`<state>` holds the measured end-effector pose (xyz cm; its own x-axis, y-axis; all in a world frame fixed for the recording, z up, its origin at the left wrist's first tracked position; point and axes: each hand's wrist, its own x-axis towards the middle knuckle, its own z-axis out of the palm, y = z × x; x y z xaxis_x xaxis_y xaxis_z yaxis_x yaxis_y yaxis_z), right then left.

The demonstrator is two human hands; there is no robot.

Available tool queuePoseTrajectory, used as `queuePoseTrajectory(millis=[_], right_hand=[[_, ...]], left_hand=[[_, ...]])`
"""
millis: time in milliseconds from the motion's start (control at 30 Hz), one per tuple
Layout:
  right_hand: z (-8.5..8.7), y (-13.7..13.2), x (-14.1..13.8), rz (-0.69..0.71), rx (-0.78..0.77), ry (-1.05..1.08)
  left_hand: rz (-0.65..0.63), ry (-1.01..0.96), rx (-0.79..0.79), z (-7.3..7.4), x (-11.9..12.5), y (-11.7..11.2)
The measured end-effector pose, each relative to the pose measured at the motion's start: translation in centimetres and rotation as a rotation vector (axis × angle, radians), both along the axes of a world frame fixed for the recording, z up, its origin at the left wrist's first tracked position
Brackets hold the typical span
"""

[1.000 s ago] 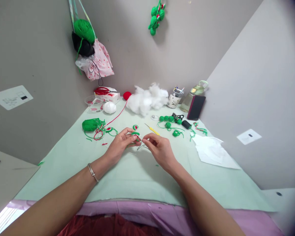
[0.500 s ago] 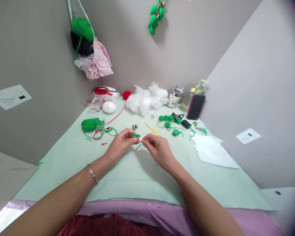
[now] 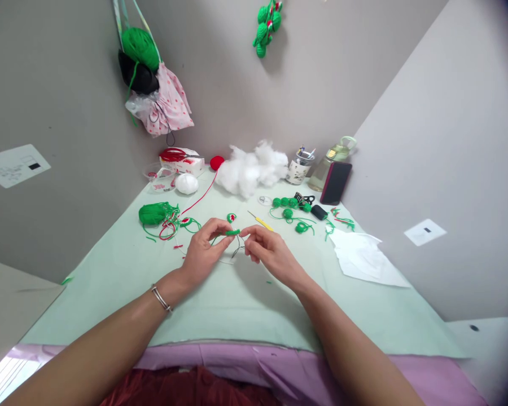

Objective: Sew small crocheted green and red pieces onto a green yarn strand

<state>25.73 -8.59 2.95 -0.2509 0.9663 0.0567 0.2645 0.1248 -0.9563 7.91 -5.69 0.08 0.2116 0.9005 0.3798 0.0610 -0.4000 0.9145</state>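
From where I'm standing, the left hand (image 3: pixel 201 251) is pinching a small green crocheted piece (image 3: pixel 233 232) between thumb and forefinger, and those fingers are sitting close together on it. The piece is showing nearly edge-on, its long axis running left to right, with its free end facing the right hand (image 3: pixel 271 251). It is lying at the left fingertips and just off the right forefinger's tip; whether that finger is touching it, I'm not able to tell. The left hand is plainly the nearer, since it is doing the gripping. The right forefinger is stretching out while the other fingers are curling in, and I can't tell whether they are holding anything. Black thread (image 3: pixel 238 246) is hanging below, between the two hands. A round green patch with a red and white centre (image 3: pixel 231 217) is lying just beyond the piece, and a yellow-handled hook (image 3: pixel 263 224) is lying behind the right hand. As for writing, the red-and-white box (image 3: pixel 190 164), the clear tub (image 3: pixel 163 184) and the pen cup (image 3: pixel 298 172) are all carrying print, but it is staying too small for me to read
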Motion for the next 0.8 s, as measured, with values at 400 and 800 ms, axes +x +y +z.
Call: queuePoseTrajectory(millis=[400,800], right_hand=[[-0.85,-0.01,-0.56,-0.024,0.053,0.113],[-0.25,0.07,-0.41,-0.106,0.085,0.128]], left_hand=[[0.012,0.057,0.199,0.08,-0.28,-0.25],[-0.071,-0.009,-0.01,0.54,-0.05,-0.38]])
